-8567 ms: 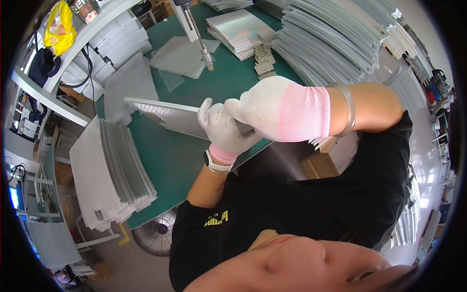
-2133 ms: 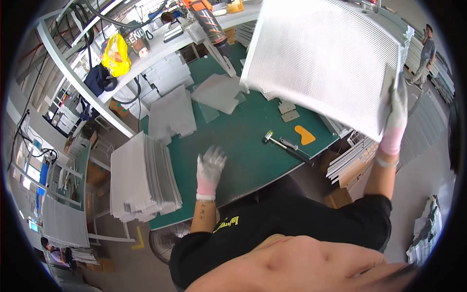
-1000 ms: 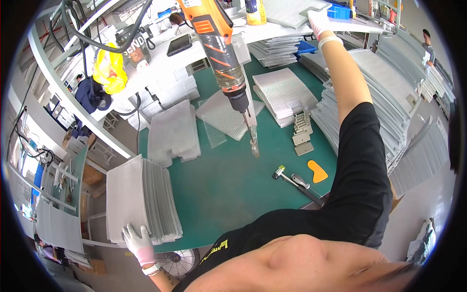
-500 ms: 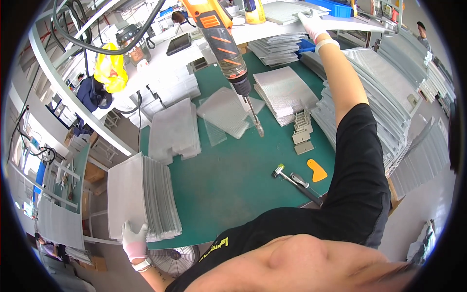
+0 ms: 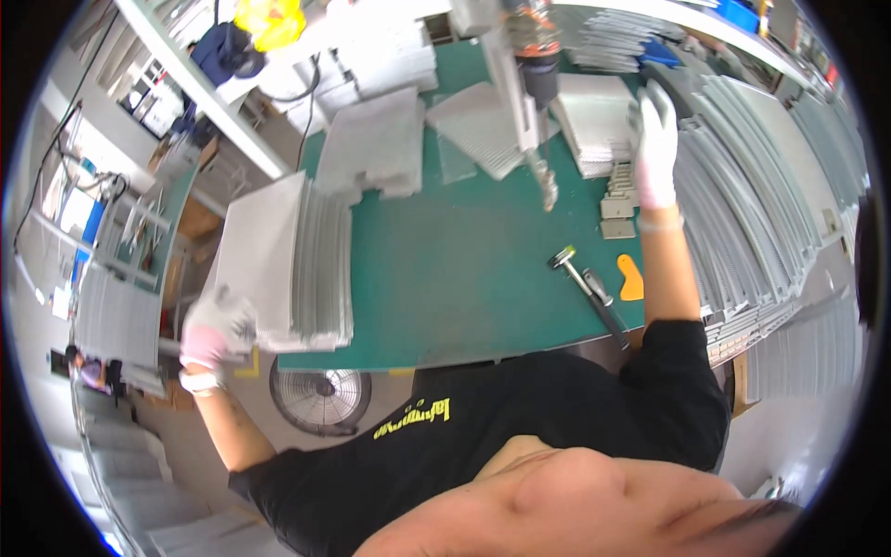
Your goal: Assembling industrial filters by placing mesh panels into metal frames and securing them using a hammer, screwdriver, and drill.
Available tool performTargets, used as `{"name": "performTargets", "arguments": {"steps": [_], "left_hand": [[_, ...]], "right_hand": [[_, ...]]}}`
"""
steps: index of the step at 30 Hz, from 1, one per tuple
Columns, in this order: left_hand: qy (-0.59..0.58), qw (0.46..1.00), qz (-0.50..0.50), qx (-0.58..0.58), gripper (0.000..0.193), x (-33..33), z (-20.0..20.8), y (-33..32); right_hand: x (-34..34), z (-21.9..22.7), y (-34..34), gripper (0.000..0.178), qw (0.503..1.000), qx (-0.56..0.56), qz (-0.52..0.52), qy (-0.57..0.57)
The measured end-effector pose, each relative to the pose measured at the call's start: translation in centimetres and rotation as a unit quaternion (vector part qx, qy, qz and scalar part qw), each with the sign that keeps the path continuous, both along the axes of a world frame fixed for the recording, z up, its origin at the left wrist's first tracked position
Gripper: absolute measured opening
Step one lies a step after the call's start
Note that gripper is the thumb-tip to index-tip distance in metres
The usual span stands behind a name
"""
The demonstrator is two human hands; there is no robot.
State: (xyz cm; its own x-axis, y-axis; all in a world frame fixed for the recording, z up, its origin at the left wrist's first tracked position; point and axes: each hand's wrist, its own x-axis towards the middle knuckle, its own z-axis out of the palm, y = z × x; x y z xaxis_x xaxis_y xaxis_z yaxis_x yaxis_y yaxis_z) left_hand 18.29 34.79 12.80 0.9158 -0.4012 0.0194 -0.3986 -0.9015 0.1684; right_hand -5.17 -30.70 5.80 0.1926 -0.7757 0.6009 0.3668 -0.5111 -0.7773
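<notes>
My left hand (image 5: 215, 327), in a white and pink glove, is at the near left corner of a tall stack of pale mesh panels (image 5: 260, 251). Motion blurs it, but its fingers look apart; whether they touch the panels I cannot tell. My right hand (image 5: 656, 144), gloved too, is raised with its fingers stretched out and nothing in it. It is nearest to a row of small metal plates (image 5: 616, 209) and a low stack of mesh panels (image 5: 594, 121). A power driver (image 5: 538, 79) with a long bit hangs over the green table (image 5: 445, 269).
A hammer (image 5: 594, 302), a grey-handled tool (image 5: 598, 286) and an orange scraper (image 5: 630, 278) lie at the table's right. More mesh sheets (image 5: 376, 139) lie farther back. Large panel stacks (image 5: 742, 195) flank the table at right. A floor fan (image 5: 322, 395) stands by its near left edge.
My right hand has come back from the panels on the far shelf toward me, over the table's right side. My left hand still hovers about the same stack corner. The view has shifted.
</notes>
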Motion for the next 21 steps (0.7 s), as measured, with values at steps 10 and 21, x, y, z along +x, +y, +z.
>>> {"name": "performTargets", "arguments": {"steps": [10,21], "left_hand": [[-0.113,0.943,-0.219,-0.222,0.059,-15.3,2.3,-8.7],[0.194,0.935,-0.296,0.014,0.067,-16.7,-20.1,-19.6]], "right_hand": [[-8.5,-13.4,17.8,0.031,0.966,0.183,0.164,0.085],[2.7,-17.3,18.9,0.063,0.658,-0.435,0.261,0.556]]}}
